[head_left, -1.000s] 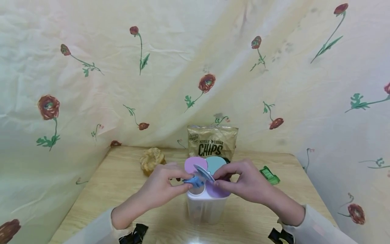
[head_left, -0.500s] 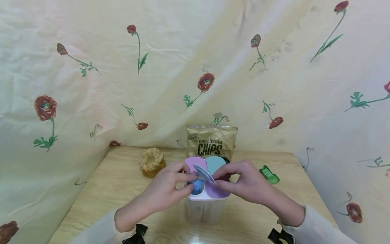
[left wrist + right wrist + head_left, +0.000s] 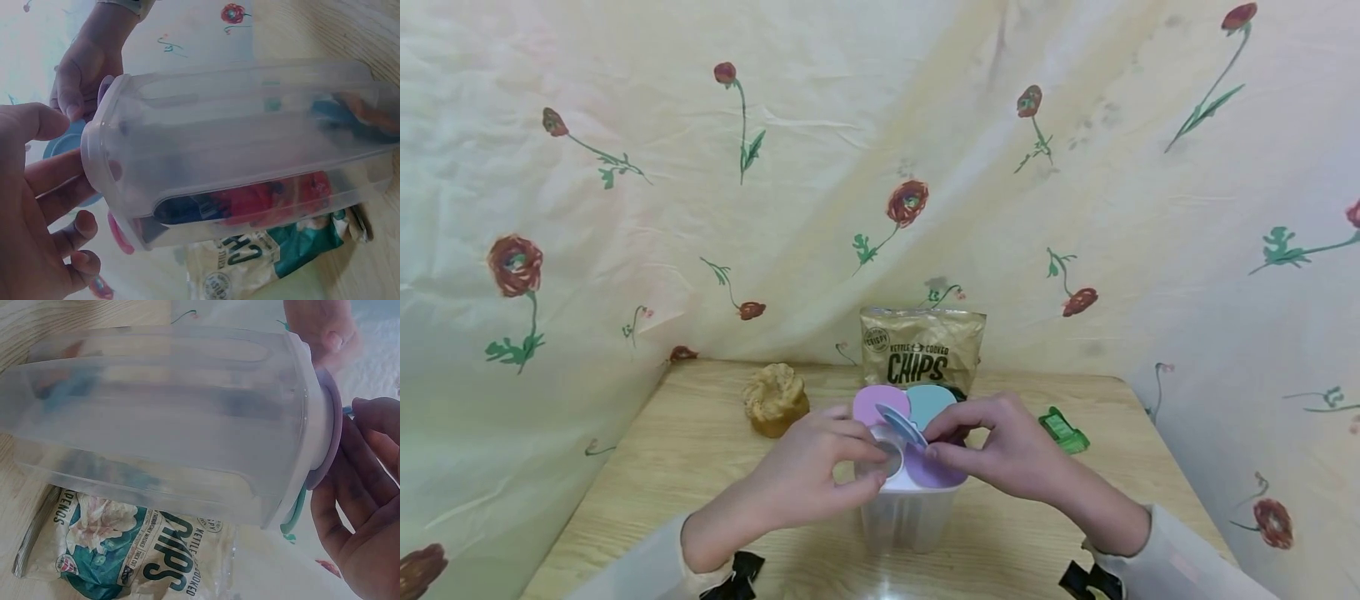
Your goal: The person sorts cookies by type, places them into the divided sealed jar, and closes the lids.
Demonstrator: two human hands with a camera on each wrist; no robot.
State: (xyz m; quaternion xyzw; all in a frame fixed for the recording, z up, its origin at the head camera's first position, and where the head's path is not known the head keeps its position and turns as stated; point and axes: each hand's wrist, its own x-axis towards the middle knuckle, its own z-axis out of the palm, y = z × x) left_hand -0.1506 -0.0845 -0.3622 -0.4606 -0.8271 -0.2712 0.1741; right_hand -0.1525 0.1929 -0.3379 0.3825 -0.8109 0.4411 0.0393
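Observation:
A clear plastic storage container (image 3: pixel 910 525) stands upright, its white top carrying coloured flap lids. My right hand (image 3: pixel 1000 442) pinches the edge of the light-blue lid (image 3: pixel 900 425) and holds it tilted up. Beside the uncovered round opening (image 3: pixel 892 461) is my left hand (image 3: pixel 812 471), fingers loosely bent and holding nothing. In the left wrist view its fingertips lie at the container's rim (image 3: pixel 94 153). A blue and brownish item, blurred through the plastic, lies at the container's bottom (image 3: pixel 350 119). Red wrapped items (image 3: pixel 275 197) fill another compartment.
Behind the container stands a gold chips bag (image 3: pixel 921 350). A tan, ruffled bread-like object (image 3: pixel 775 400) sits at the left back of the wooden table (image 3: pixel 700 467). Toward the right lies a small green packet (image 3: pixel 1063 430). Flowered cloth (image 3: pixel 820 208) hangs behind.
My left hand has let go of a small blue wrapped item, which dropped through the opening into the container. The right hand keeps the lid raised in the same place.

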